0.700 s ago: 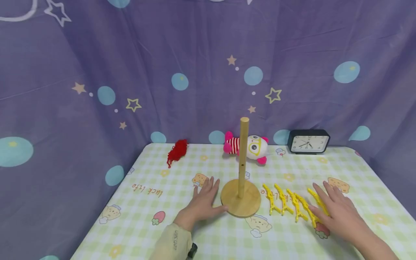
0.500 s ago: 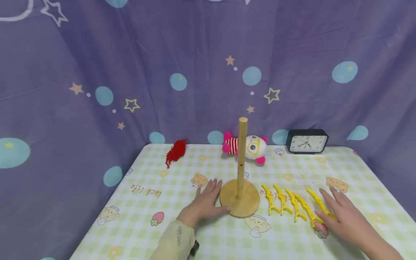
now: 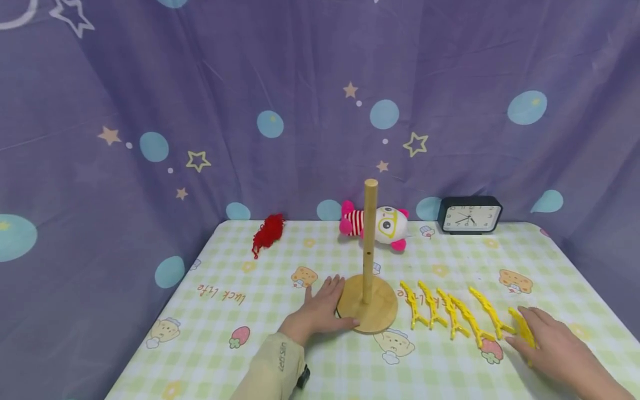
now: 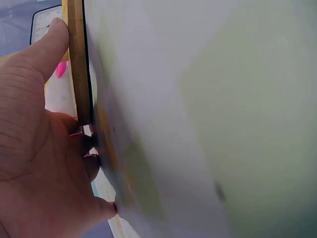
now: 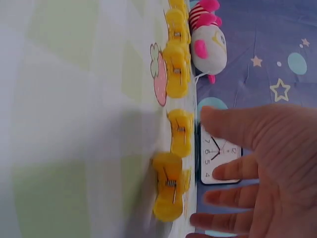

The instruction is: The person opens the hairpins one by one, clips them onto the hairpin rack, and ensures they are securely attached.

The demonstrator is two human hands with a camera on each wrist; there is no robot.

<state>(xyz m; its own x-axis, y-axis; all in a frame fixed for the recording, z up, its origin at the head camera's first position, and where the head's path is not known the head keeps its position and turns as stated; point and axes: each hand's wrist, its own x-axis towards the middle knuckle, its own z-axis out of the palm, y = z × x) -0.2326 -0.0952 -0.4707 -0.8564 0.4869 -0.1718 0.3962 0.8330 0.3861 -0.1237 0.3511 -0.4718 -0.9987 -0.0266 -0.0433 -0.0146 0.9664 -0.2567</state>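
A wooden stand, an upright pole (image 3: 369, 239) on a round base (image 3: 382, 311), stands mid-table. My left hand (image 3: 320, 311) lies at the base's left side. Its thumb (image 4: 49, 49) is straight and touches the base's rim (image 4: 79, 64); the other fingers lie along the side, partly hidden. Several yellow spring clothespins lie in a slanting row right of the stand, one of them a clothespin (image 3: 489, 312) near the row's right end. My right hand (image 3: 560, 344) is over the rightmost clothespin (image 3: 522, 328), partly covering it. In the right wrist view its fingers are extended and apart from that clothespin (image 5: 169, 188).
At the back lie a bundle of red yarn (image 3: 269, 232) on the left and a pink and white plush toy (image 3: 390, 225) behind the pole. A black alarm clock (image 3: 470, 215) stands at back right. A purple curtain (image 3: 300, 83) hangs behind the checked tablecloth (image 3: 210, 344).
My right hand has moved right and nearer, uncovering one clothespin and partly showing the rightmost one. My left hand has shifted slightly right, closer onto the base. The view has drifted slightly.
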